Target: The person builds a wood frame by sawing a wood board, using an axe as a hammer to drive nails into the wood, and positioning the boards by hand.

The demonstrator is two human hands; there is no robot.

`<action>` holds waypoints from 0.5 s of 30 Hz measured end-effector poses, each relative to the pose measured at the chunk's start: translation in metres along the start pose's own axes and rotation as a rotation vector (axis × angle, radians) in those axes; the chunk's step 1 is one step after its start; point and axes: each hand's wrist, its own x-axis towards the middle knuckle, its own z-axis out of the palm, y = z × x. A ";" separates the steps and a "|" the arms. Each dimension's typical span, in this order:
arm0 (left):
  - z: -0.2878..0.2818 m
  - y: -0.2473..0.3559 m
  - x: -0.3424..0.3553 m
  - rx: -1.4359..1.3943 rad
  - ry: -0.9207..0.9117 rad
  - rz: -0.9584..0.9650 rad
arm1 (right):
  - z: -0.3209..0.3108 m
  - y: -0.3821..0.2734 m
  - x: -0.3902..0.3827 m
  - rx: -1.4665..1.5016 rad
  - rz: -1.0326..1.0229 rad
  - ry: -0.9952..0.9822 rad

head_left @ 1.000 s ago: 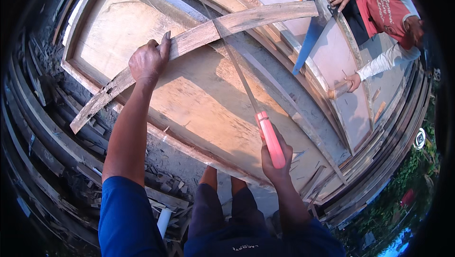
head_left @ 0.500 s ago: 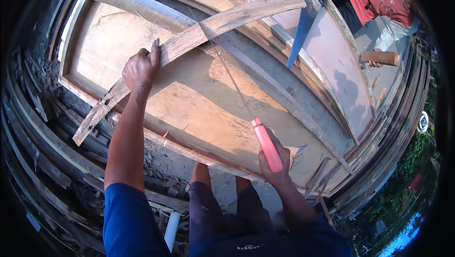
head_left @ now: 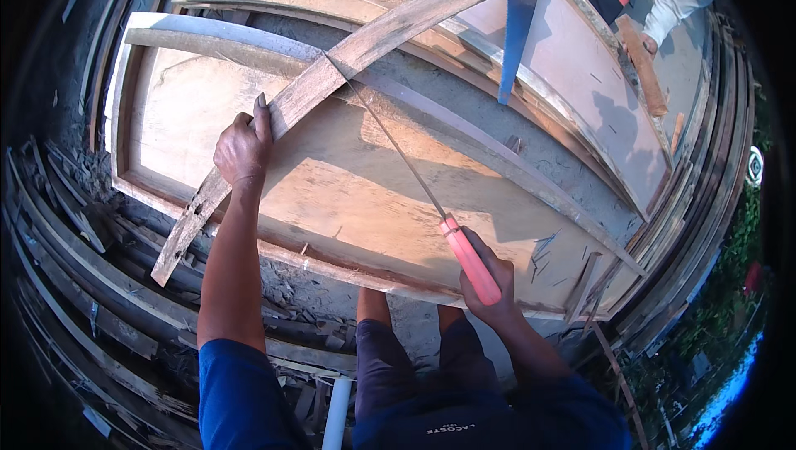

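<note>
My left hand [head_left: 243,147] grips a long curved, weathered wooden plank [head_left: 398,27] lying slantwise across a shallow plywood-bottomed frame [head_left: 123,118]. Its lower-left end is darkened and pitted. My right hand [head_left: 502,284] is wrapped round the pinkish-red handle [head_left: 468,255] of a handsaw, below and right of the plank. The saw's thin blade [head_left: 391,139] runs up-left to cross the plank, right of my left hand. Several nails [head_left: 543,252] lie loose on the plywood.
A co-worker's hand [head_left: 649,42] at upper right is on a short wood piece [head_left: 643,77]. A blue-bladed saw [head_left: 518,27] rests by the plank's upper end. More frames [head_left: 597,118] lie beyond; stacked boards [head_left: 91,292] surround the work, with a white pipe [head_left: 336,413] below.
The view has shifted, moving the plank leftward in it. My saw handle sits a little farther from the cut. The co-worker's upper hand has left the blue saw, and their wood piece has shifted.
</note>
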 end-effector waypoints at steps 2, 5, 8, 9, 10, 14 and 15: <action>0.008 0.004 -0.003 -0.013 -0.018 0.018 | 0.019 0.015 0.039 -0.026 -0.058 0.066; 0.015 0.018 -0.004 -0.039 0.011 0.038 | 0.067 0.016 0.151 0.067 -0.078 0.146; 0.017 0.003 -0.003 0.030 -0.044 0.018 | 0.069 0.020 0.140 0.082 -0.018 0.087; 0.014 -0.001 0.000 0.016 -0.038 0.008 | 0.068 0.022 0.128 0.088 0.028 0.029; 0.012 -0.007 0.001 0.007 -0.005 -0.001 | 0.055 0.020 0.100 0.107 0.035 -0.008; 0.003 0.007 -0.003 -0.024 -0.004 0.009 | 0.000 0.035 -0.014 -0.001 0.000 0.030; -0.001 0.004 -0.001 -0.003 0.008 0.007 | 0.002 0.034 -0.017 -0.007 -0.011 0.034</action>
